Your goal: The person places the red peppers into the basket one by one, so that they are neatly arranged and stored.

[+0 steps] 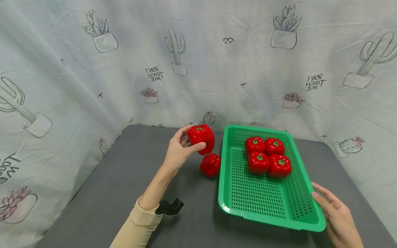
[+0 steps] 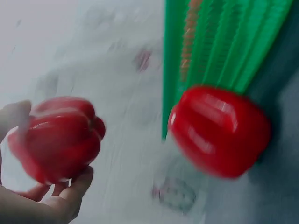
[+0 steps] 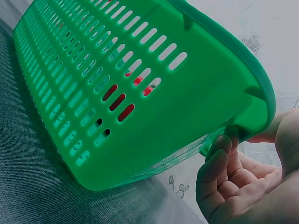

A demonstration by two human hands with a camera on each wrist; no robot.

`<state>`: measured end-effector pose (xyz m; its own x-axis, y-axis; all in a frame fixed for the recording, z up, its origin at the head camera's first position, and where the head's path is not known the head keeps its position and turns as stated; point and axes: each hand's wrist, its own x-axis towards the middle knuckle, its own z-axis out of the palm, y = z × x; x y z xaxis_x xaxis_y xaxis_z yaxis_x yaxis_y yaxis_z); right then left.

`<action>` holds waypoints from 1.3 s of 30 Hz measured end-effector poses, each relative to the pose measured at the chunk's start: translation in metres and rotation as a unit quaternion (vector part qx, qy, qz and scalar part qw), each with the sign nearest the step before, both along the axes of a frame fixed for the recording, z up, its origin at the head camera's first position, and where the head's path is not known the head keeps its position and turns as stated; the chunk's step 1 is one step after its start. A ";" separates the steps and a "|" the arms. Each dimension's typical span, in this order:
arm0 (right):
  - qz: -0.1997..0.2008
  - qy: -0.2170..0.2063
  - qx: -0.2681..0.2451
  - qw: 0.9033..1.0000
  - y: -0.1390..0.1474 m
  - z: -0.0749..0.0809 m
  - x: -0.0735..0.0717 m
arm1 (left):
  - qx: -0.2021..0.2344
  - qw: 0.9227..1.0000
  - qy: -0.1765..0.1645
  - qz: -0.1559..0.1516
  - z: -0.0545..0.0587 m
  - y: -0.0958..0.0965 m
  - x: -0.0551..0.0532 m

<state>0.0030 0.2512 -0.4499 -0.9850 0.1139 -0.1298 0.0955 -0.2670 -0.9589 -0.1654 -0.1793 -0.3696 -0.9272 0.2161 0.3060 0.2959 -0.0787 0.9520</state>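
My left hand [image 1: 180,148] holds a red bell pepper [image 1: 203,137] between thumb and fingers, raised above the table to the left of the green basket [image 1: 224,179]. In the left wrist view this held pepper [image 2: 60,140] is slightly blurred. Just below it, a second red bell pepper [image 1: 210,165] lies on its side on the table, close to the basket's left wall. My right hand [image 1: 338,213] grips the basket's right rim, with the thumb on top and fingers curled beneath, as the right wrist view of the fingers [image 3: 219,158] shows.
Several red bell peppers [image 1: 269,156] stand grouped toward the far end of the basket, stems up. A dark grey cloth covers the table [image 1: 124,179]. Behind it hangs a pale curtain [image 1: 204,69] printed with cacti. A black strap [image 1: 170,207] sticks out at my left wrist.
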 end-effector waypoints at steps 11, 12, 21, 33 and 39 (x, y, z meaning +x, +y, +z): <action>-0.009 -0.001 0.007 1.000 -0.001 0.004 0.002 | -0.094 0.977 0.067 -0.180 -0.001 0.087 0.029; -0.010 -0.001 0.005 1.000 -0.001 0.004 0.002 | -0.104 0.974 0.069 -0.191 -0.003 0.094 0.031; -0.015 0.002 -0.009 1.000 -0.003 0.007 0.001 | -0.194 0.950 0.045 -0.240 -0.018 0.131 0.049; -0.021 0.012 -0.015 1.000 -0.005 0.008 0.001 | -0.210 0.956 -0.030 -0.203 -0.036 0.149 0.054; -0.042 0.003 0.026 0.999 -0.004 0.006 0.000 | -0.218 0.951 -0.030 -0.215 -0.044 0.160 0.060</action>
<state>0.0032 0.2470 -0.4438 -0.9724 0.2021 -0.1164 0.0701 -0.2228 -0.9723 -0.1051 -0.0194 -0.4141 -0.7367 0.6743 0.0502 0.2700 0.2252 0.9362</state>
